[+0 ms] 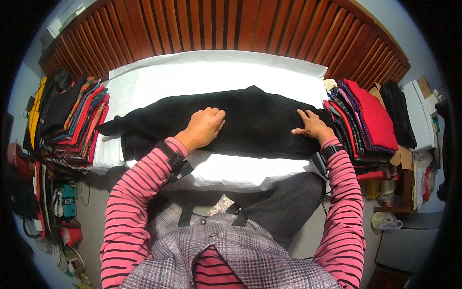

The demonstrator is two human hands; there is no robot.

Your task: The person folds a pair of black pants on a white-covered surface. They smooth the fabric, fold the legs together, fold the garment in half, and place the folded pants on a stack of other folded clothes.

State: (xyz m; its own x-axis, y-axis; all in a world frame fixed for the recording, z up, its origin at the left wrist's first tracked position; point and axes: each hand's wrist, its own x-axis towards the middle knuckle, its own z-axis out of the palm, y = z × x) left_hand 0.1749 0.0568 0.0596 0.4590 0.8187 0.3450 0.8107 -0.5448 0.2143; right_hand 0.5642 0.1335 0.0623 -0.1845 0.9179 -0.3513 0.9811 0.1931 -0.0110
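A black garment (pixel 252 123) lies spread lengthwise across a white sheet (pixel 216 70) in front of me. Its left end tapers to a narrow point, and a small peak of cloth rises along its far edge. Near the garment's middle, my left hand (pixel 205 126) rests on the cloth with its fingers curled under. Whether cloth is pinched beneath those fingers is hidden. Towards the garment's right end, my right hand (pixel 313 125) lies palm down with thumb and fingers spread, touching the fabric. Both wrists carry dark straps.
Stacks of folded clothes flank the sheet, one at left (pixel 77 123) and one at right (pixel 364 119). Behind stands a slatted wooden headboard (pixel 223 25). A red bucket (pixel 72 233) is on the floor at left. A white cabinet (pixel 404 249) stands at lower right.
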